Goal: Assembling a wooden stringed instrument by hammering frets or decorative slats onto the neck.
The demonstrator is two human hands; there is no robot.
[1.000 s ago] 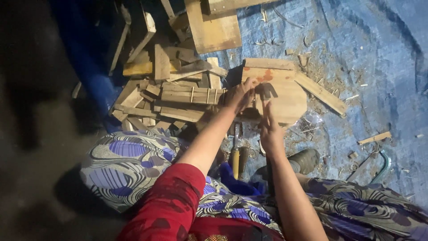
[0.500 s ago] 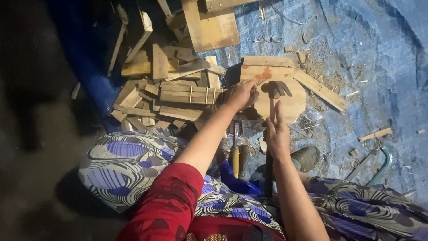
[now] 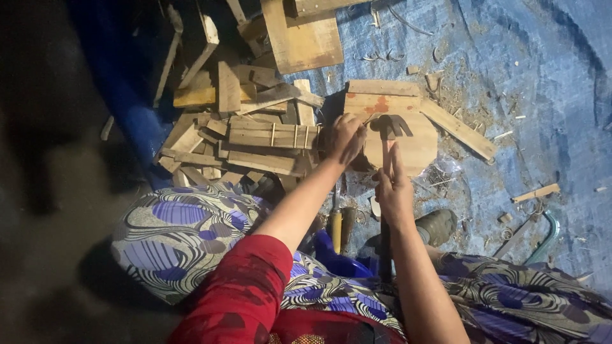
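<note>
The right hand [image 3: 393, 185] is wrapped around the handle of a claw hammer [image 3: 387, 127], whose dark head sits at about twelve o'clock from the knuckles, resting over a pale octagonal wooden board [image 3: 417, 148]. The left hand [image 3: 345, 137], fingers curled together, presses on that board's edge at roughly ten o'clock from the right hand; whether it pinches anything small cannot be told. The board lies on a blue tarp [image 3: 542, 95], with a heap of wood offcuts [image 3: 255, 134] just beside it at nine o'clock.
</note>
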